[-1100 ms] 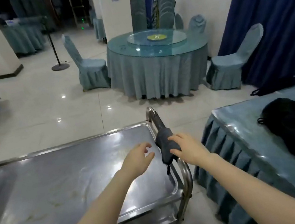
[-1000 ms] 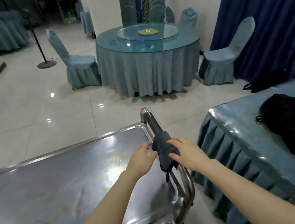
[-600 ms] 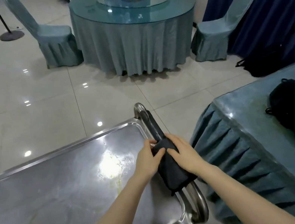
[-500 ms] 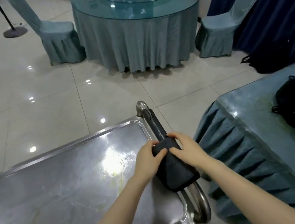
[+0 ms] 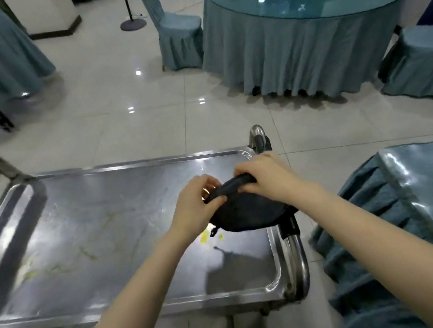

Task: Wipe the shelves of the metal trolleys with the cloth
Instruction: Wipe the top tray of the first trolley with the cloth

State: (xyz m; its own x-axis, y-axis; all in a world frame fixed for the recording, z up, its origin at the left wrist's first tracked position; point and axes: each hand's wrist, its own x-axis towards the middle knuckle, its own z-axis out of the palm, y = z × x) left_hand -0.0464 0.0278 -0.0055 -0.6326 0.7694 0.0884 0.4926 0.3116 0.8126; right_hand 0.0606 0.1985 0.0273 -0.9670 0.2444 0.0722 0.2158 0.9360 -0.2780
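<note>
The left hand pinches the dark cloth with curled fingers, and the right hand is curled over its rolled upper edge. The cloth hangs bunched, long axis running left to right, above the trolley's top shelf, just beside the trolley handle. Yellow smears lie on the shelf below it.

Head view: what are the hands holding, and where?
Both grip the dark cloth by its upper edge: left hand at the left end, right hand at the right.

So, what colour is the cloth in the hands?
The cloth is dark, almost black; head view.
</note>
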